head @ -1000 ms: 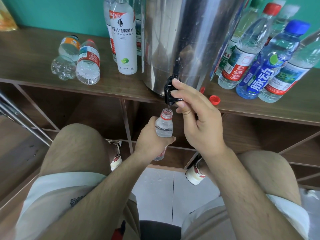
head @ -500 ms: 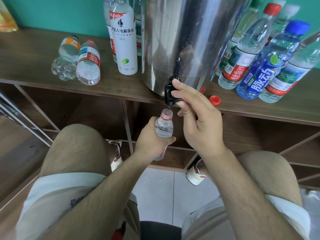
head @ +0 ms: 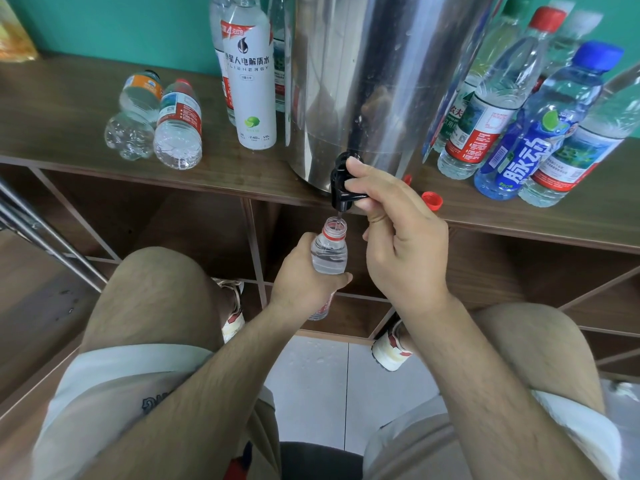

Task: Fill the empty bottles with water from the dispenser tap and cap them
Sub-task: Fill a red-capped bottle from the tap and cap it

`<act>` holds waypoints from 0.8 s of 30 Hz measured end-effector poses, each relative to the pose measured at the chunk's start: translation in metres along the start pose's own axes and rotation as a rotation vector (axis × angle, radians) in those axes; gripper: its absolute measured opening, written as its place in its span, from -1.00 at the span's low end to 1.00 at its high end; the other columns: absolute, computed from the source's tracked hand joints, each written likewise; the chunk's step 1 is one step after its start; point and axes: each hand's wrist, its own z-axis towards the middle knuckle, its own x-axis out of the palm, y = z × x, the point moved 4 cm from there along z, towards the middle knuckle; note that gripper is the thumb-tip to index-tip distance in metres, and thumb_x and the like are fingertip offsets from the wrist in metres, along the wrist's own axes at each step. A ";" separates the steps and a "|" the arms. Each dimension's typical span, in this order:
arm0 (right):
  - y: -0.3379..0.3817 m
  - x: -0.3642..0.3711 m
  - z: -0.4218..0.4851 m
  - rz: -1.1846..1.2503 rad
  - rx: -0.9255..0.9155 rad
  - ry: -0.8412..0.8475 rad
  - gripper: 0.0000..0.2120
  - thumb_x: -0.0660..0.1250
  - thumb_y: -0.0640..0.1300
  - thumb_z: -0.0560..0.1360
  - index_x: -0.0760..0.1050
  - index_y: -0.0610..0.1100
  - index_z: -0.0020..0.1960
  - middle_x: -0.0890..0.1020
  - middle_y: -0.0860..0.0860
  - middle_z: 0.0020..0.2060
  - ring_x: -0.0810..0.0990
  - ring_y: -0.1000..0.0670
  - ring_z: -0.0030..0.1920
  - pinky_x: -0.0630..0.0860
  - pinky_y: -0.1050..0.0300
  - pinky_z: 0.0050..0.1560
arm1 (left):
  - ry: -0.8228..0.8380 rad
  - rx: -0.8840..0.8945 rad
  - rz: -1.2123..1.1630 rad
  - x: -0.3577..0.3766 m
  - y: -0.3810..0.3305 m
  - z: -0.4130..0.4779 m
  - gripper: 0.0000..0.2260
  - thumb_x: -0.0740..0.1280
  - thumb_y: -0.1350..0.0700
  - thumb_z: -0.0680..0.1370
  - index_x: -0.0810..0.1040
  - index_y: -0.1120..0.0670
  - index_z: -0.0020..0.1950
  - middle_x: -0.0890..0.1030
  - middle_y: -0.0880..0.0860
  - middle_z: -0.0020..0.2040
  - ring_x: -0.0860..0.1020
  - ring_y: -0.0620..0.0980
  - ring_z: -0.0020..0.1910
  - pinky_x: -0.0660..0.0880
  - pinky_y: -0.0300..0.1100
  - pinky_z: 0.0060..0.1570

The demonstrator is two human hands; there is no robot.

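- Bottle (head: 329,252): small, clear, red neck ring, uncapped, partly full, right under the black tap (head: 341,188).
- Left hand (head: 304,285) wraps its body.
- Right hand (head: 398,244) fingers pinch the tap lever.

— What colour is that far wall (head: 121,26)?
— Teal, plain all along.
— And in front of it?
— A long brown wooden counter (head: 52,109), with open cubbyholes (head: 180,220) beneath, split by thin frames. Pale grey floor tiles (head: 304,393) near us, spotted with wet drops (head: 313,359). Metal bars (head: 45,237) slant at the left.
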 end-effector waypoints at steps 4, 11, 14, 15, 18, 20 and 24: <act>0.002 0.000 0.006 -0.016 0.018 -0.023 -0.54 0.18 -0.58 0.51 0.65 -0.22 0.21 0.66 0.00 0.27 0.64 0.22 0.13 0.61 0.26 -0.01 | 0.004 0.003 -0.019 0.000 0.000 0.000 -0.44 0.62 0.03 0.44 0.44 -0.02 0.35 0.62 -0.05 0.20 0.62 0.00 0.17 0.58 0.03 0.26; 0.007 0.002 0.039 -0.046 0.041 -0.064 -0.78 0.26 -0.23 0.71 0.65 -0.20 0.25 0.68 0.05 -0.02 0.61 0.15 -0.05 0.58 0.15 -0.01 | -0.001 0.033 -0.032 -0.001 0.002 0.002 -0.47 0.63 0.04 0.42 0.45 -0.05 0.28 0.62 -0.10 0.13 0.61 -0.05 0.12 0.58 -0.06 0.19; 0.000 0.007 0.043 0.049 0.144 -0.027 -0.71 0.23 -0.14 0.73 0.57 -0.13 0.40 0.70 0.04 0.02 0.59 0.20 -0.14 0.64 -0.04 -0.05 | -0.009 0.038 -0.022 -0.001 0.004 0.003 -0.47 0.63 0.02 0.42 0.44 -0.05 0.28 0.61 -0.10 0.14 0.61 -0.06 0.11 0.56 -0.10 0.17; -0.002 0.008 0.041 0.083 0.162 -0.018 -0.69 0.22 -0.12 0.74 0.54 -0.10 0.44 0.70 0.10 0.07 0.61 0.21 -0.13 0.66 -0.09 -0.05 | -0.013 0.040 -0.023 -0.001 0.004 0.004 -0.47 0.63 0.02 0.42 0.45 -0.06 0.28 0.62 -0.10 0.14 0.61 -0.06 0.11 0.56 -0.11 0.16; -0.014 -0.002 0.024 0.096 0.199 -0.049 -0.69 0.24 -0.09 0.73 0.49 -0.02 0.46 0.68 0.18 0.09 0.66 0.05 -0.11 0.65 -0.13 -0.11 | -0.018 0.047 -0.015 -0.002 0.007 0.006 -0.46 0.64 0.02 0.42 0.44 -0.07 0.28 0.62 -0.09 0.13 0.61 -0.05 0.10 0.56 -0.14 0.11; -0.031 -0.019 0.015 -0.046 0.283 -0.095 -0.77 0.28 -0.10 0.70 0.58 -0.05 0.32 0.69 0.13 0.03 0.65 0.07 -0.10 0.62 -0.07 -0.04 | -0.019 0.054 -0.004 0.000 0.009 0.008 -0.46 0.63 0.02 0.42 0.43 -0.08 0.28 0.61 -0.09 0.12 0.61 -0.05 0.08 0.52 -0.22 0.05; -0.075 -0.052 0.008 -0.380 0.546 -0.028 -0.81 0.35 -0.11 0.60 0.60 -0.08 0.19 0.66 0.04 0.04 0.61 0.01 0.03 0.57 -0.05 0.16 | -0.021 0.059 0.027 0.004 0.011 0.009 -0.46 0.62 -0.01 0.43 0.41 -0.11 0.28 0.58 -0.13 0.10 0.59 -0.09 0.04 0.44 -0.32 -0.03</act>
